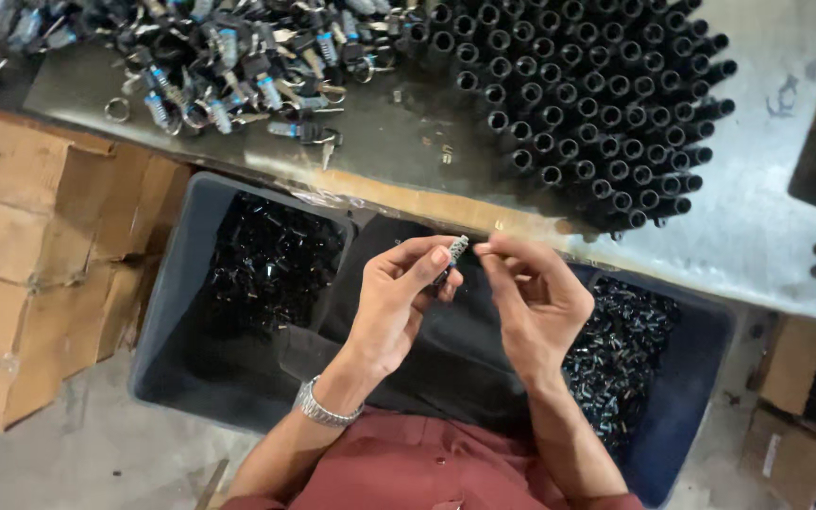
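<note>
Hands: left hand (pixel 399 293) pinches small lock cylinder (pixel 455 251), right hand (pixel 531 288) fingertips pressed together beside it, above bin (pixel 172 283) rim.

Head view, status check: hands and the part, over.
Left hand pinches small silver-and-black lock cylinder at fingertips. Right hand fingertips meet its top end. Both over dark blue plastic bin of black parts. Nothing in the way.
</note>
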